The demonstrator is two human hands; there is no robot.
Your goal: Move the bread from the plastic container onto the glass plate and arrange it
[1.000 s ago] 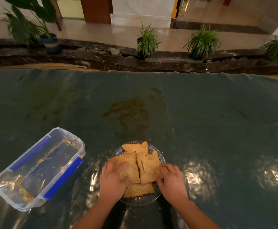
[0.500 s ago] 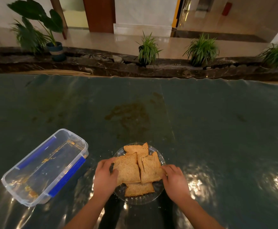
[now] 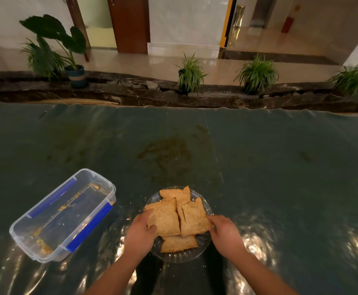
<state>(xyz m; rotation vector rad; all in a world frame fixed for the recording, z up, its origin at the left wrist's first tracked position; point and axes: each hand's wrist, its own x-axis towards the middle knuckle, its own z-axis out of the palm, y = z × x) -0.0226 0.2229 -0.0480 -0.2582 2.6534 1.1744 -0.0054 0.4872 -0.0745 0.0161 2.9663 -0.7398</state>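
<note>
Table cover (image 3: 259,167): dark green glossy sheet, wrinkled along its far edge; brown stain (image 3: 167,154) near the centre; bright glare patches along the near side.
Ledge (image 3: 131,96): dark veined stone, ran just beyond the table's far edge, loose stones on it.
Plants: one broad-leaved plant (image 3: 52,37) in a blue pot (image 3: 76,75) at far left; three grassy plants (image 3: 189,73) spaced along the ledge to the right.
Floor (image 3: 152,62): pale polished tile, reflective.
Walls: white panel (image 3: 186,20) at centre; brown wooden door (image 3: 129,22) to its left.
Light: warm, dim.
</note>
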